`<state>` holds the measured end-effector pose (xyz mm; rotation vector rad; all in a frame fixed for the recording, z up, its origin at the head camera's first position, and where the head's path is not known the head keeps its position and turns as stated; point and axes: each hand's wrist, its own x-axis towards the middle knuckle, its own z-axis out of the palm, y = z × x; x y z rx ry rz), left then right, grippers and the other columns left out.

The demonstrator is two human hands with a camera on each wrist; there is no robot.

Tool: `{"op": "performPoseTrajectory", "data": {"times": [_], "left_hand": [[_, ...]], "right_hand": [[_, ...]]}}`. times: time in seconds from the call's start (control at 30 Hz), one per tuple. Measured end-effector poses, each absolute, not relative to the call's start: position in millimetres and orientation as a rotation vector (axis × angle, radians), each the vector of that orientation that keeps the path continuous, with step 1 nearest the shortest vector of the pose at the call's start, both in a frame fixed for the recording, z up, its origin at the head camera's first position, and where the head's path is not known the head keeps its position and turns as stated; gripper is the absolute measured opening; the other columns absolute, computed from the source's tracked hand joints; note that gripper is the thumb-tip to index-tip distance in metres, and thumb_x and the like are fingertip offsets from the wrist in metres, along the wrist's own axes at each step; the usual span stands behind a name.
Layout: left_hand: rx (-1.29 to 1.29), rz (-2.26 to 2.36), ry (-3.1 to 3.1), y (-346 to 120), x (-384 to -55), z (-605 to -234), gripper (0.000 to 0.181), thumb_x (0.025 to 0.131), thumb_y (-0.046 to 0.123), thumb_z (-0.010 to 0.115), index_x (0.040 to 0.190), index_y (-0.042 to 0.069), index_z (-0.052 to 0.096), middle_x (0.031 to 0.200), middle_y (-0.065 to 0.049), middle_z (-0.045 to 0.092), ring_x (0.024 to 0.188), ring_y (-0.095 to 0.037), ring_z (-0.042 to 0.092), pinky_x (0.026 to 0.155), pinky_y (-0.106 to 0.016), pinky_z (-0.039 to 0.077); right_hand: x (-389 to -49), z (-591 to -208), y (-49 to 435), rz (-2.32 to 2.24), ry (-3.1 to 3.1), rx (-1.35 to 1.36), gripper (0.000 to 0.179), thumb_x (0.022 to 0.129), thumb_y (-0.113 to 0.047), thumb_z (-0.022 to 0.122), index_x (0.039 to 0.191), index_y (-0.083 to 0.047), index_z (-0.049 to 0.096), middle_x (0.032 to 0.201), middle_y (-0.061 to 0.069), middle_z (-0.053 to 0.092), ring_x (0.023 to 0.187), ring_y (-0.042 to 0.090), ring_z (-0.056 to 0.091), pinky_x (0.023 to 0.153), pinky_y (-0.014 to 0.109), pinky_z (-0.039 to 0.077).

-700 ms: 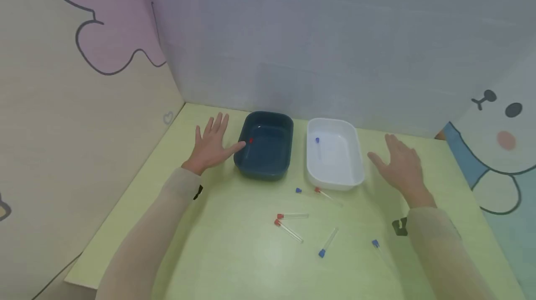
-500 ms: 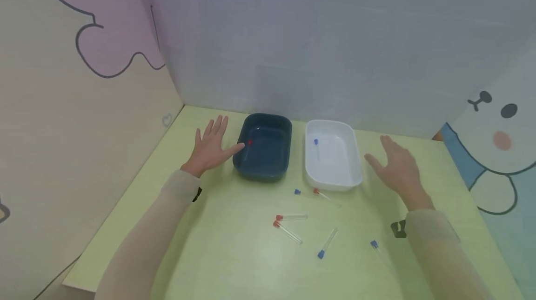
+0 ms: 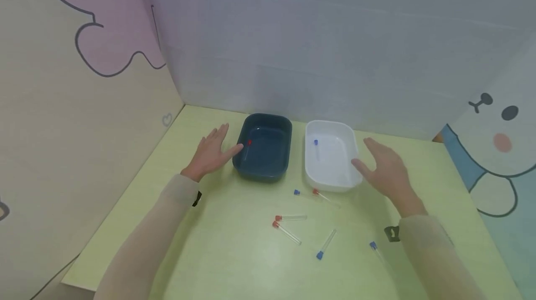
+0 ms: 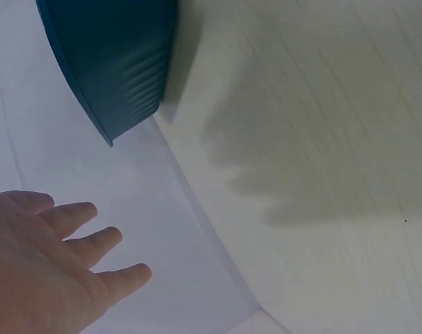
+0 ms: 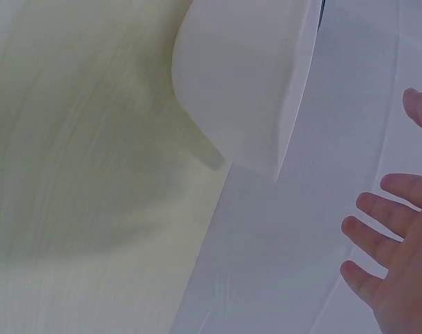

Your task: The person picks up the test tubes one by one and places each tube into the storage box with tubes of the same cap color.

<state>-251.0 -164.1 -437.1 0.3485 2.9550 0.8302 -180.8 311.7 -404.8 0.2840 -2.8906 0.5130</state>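
Note:
My left hand (image 3: 211, 153) is held with straight fingers beside the dark blue tray (image 3: 264, 173), its thumb overlapping the left rim in the head view. A red-capped tube (image 3: 249, 142) lies inside that tray. To the right, my right hand (image 3: 387, 170) has its fingers extended near the white tray (image 3: 332, 185), the thumb tip over its right rim. Inside the white tray is a blue-capped tube (image 3: 316, 143). Neither hand holds anything. In the left wrist view the blue tray (image 4: 113, 62) appears above the spread fingers; the right wrist view has the white tray (image 5: 235, 83) left of the fingers.
Several clear tubes lie on the pale table (image 3: 234, 253) in front of the trays: red-capped ones (image 3: 293, 218), a blue-capped one (image 3: 326, 244) and another blue-capped one (image 3: 373, 245) near the right sleeve. Walls (image 3: 335, 49) stand behind and at both sides.
My right hand has moved left toward the white tray, its thumb now reaching over the rim. My left hand has turned slightly, its fingers closer together. The tubes and trays stay put.

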Motion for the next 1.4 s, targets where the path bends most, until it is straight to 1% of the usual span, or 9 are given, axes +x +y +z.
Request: {"op": "performPoseTrajectory", "data": {"times": [0.1, 0.23, 0.37, 0.63, 0.73, 0.9, 1.03, 1.27, 1.4], "left_hand": [[0.331, 0.899, 2.899, -162.4, -249.6, -437.7, 0.096, 0.098, 0.072, 0.045, 0.168, 0.017, 0.008, 0.175, -0.009, 0.013, 0.162, -0.037, 0.012, 0.129, -0.065, 0.011], [0.297, 1.027, 2.796, -161.8, -248.5, -439.9, 0.095, 0.099, 0.071, 0.047, 0.168, 0.020, 0.006, 0.176, -0.006, 0.011, 0.162, -0.034, 0.014, 0.130, -0.060, 0.018], [0.276, 1.140, 2.713, -161.6, -248.8, -445.5, 0.092, 0.099, 0.069, 0.048, 0.168, 0.023, 0.008, 0.175, -0.005, 0.014, 0.162, -0.035, 0.016, 0.129, -0.062, 0.020], [0.336, 1.258, 2.668, -164.2, -245.2, -454.3, 0.086, 0.100, 0.062, 0.054, 0.167, 0.025, 0.014, 0.174, -0.005, 0.022, 0.158, -0.037, 0.029, 0.124, -0.063, 0.029], [0.351, 1.308, 2.642, -164.4, -244.7, -455.9, 0.085, 0.101, 0.060, 0.055, 0.167, 0.024, 0.015, 0.173, -0.006, 0.022, 0.156, -0.038, 0.032, 0.124, -0.061, 0.032], [0.355, 1.388, 2.598, -164.9, -246.4, -461.9, 0.081, 0.104, 0.054, 0.053, 0.167, 0.016, 0.017, 0.173, -0.009, 0.024, 0.154, -0.037, 0.035, 0.123, -0.056, 0.037], [0.339, 1.424, 2.595, -162.6, -247.5, -463.7, 0.074, 0.107, 0.046, 0.051, 0.166, 0.012, 0.021, 0.171, -0.012, 0.027, 0.153, -0.036, 0.039, 0.121, -0.054, 0.040], [0.298, 1.405, 2.637, -159.3, -246.1, -464.8, 0.061, 0.111, 0.034, 0.047, 0.163, 0.011, 0.028, 0.168, -0.012, 0.035, 0.148, -0.037, 0.047, 0.119, -0.056, 0.042], [0.279, 1.407, 2.643, -158.2, -245.6, -466.4, 0.057, 0.111, 0.030, 0.046, 0.163, 0.011, 0.030, 0.166, -0.013, 0.039, 0.146, -0.037, 0.048, 0.118, -0.056, 0.043]], "right_hand": [[-179.4, -403.6, 304.9, 0.503, -2.872, 0.312, 0.073, 0.100, -0.044, 0.061, 0.154, 0.002, 0.042, 0.156, 0.029, 0.045, 0.142, 0.052, 0.042, 0.117, 0.069, 0.032], [-177.5, -402.2, 296.0, 0.499, -2.835, 0.360, 0.069, 0.098, -0.039, 0.066, 0.152, 0.001, 0.046, 0.153, 0.028, 0.050, 0.140, 0.050, 0.047, 0.116, 0.067, 0.036], [-174.6, -401.6, 288.3, 0.492, -2.799, 0.420, 0.066, 0.096, -0.033, 0.070, 0.149, 0.000, 0.050, 0.149, 0.026, 0.055, 0.137, 0.048, 0.051, 0.115, 0.065, 0.040], [-165.9, -402.3, 270.9, 0.486, -2.707, 0.560, 0.060, 0.091, -0.027, 0.076, 0.143, -0.002, 0.058, 0.142, 0.021, 0.063, 0.130, 0.045, 0.058, 0.109, 0.064, 0.045], [-163.6, -402.2, 265.4, 0.464, -2.653, 0.622, 0.058, 0.088, -0.024, 0.078, 0.139, -0.001, 0.061, 0.138, 0.021, 0.066, 0.127, 0.045, 0.061, 0.106, 0.062, 0.048], [-160.2, -405.0, 258.7, 0.448, -2.572, 0.704, 0.056, 0.084, -0.021, 0.081, 0.134, -0.001, 0.065, 0.132, 0.021, 0.069, 0.121, 0.044, 0.064, 0.102, 0.061, 0.051], [-158.8, -409.0, 254.8, 0.444, -2.513, 0.779, 0.055, 0.081, -0.019, 0.083, 0.130, -0.001, 0.067, 0.128, 0.019, 0.072, 0.118, 0.043, 0.066, 0.099, 0.059, 0.053], [-154.7, -416.5, 246.9, 0.467, -2.509, 0.828, 0.051, 0.080, -0.017, 0.083, 0.127, -0.004, 0.070, 0.123, 0.016, 0.074, 0.115, 0.039, 0.068, 0.098, 0.056, 0.055], [-152.3, -423.0, 240.2, 0.487, -2.474, 0.888, 0.046, 0.078, -0.015, 0.086, 0.121, -0.006, 0.073, 0.117, 0.014, 0.076, 0.111, 0.036, 0.070, 0.097, 0.053, 0.056]]}}
